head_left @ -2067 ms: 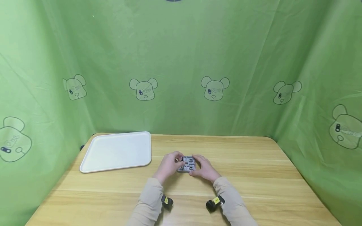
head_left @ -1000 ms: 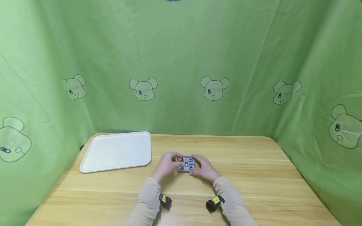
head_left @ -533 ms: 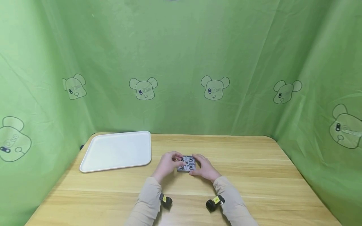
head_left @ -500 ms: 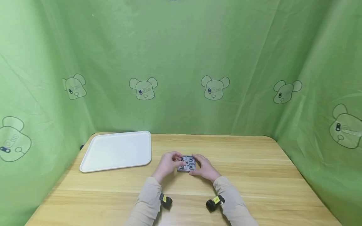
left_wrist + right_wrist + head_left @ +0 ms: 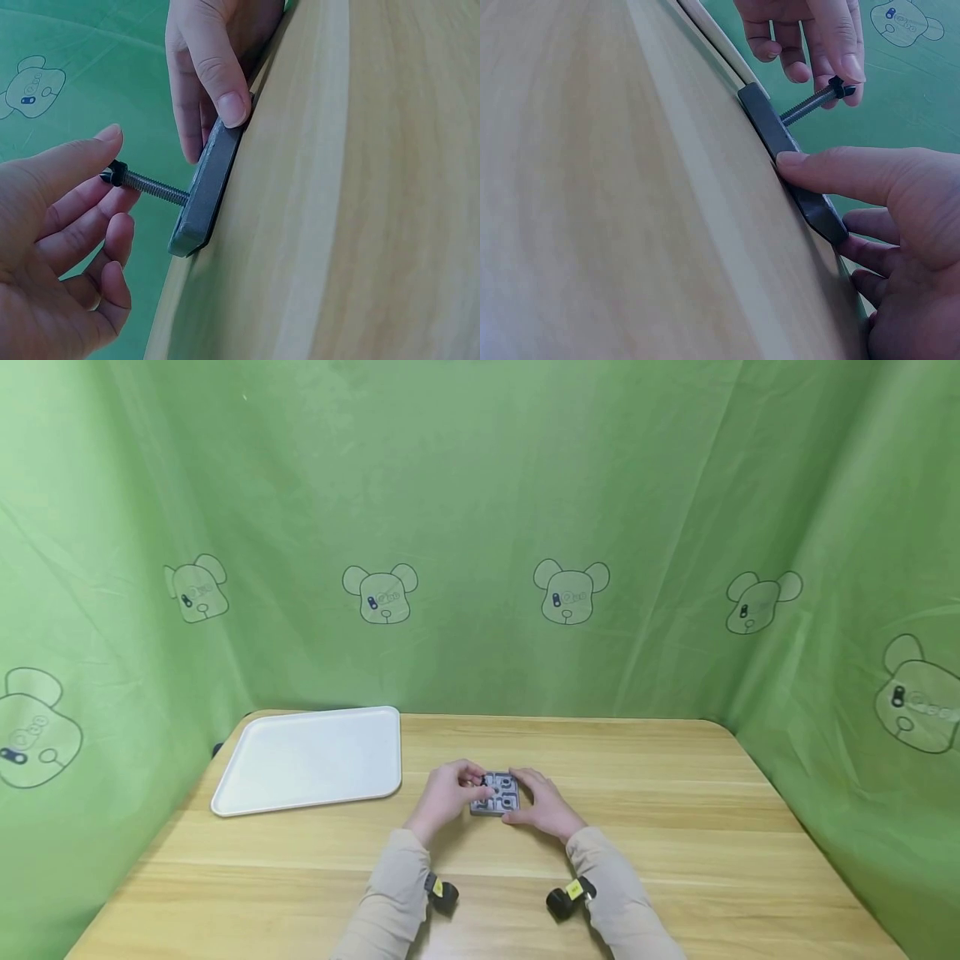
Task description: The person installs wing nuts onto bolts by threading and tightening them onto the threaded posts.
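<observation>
A square grey metal plate [image 5: 497, 805] with raised shapes on its top face lies on the wooden table. From it stands a threaded bolt [image 5: 156, 187], topped by a small black piece that looks like a wing nut [image 5: 841, 88]. My left hand [image 5: 447, 797] pinches that wing nut between thumb and fingertips, the other fingers loosely bent. My right hand [image 5: 546, 807] grips the plate by its right side, with the thumb [image 5: 832, 171] on the near edge and the fingers round the far side. The left hand hides part of the plate's left side in the head view.
A white tray [image 5: 311, 762] lies at the back left of the table [image 5: 675, 827]. Green curtains [image 5: 480, 485] hang close behind the table and along both sides. Black wrist cameras [image 5: 564, 902] sit under the sleeves, just above the tabletop.
My left wrist swung slightly outward after the oldest frame and has come a little inward since. Its fingers stay at the wing nut. The right hand and plate hold their place on the table.
</observation>
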Tool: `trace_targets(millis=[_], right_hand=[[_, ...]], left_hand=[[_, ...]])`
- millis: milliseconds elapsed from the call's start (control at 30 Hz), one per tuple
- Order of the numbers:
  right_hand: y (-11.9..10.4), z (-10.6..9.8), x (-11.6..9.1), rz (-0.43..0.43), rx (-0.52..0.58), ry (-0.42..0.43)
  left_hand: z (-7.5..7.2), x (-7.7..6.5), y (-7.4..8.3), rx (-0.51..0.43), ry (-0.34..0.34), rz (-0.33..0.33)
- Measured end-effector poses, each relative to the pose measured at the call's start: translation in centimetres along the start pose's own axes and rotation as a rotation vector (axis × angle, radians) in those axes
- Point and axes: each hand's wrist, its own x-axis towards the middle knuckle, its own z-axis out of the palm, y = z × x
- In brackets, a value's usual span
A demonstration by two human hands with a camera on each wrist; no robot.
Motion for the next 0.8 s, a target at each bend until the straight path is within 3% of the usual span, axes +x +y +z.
trace_targets(millis=[800], right_hand=[[-0.11,-0.01,-0.06,0.023,0.005,0.002]], left_hand=[[-0.23,0.1,-0.59,-0.033,-0.05,0.059]])
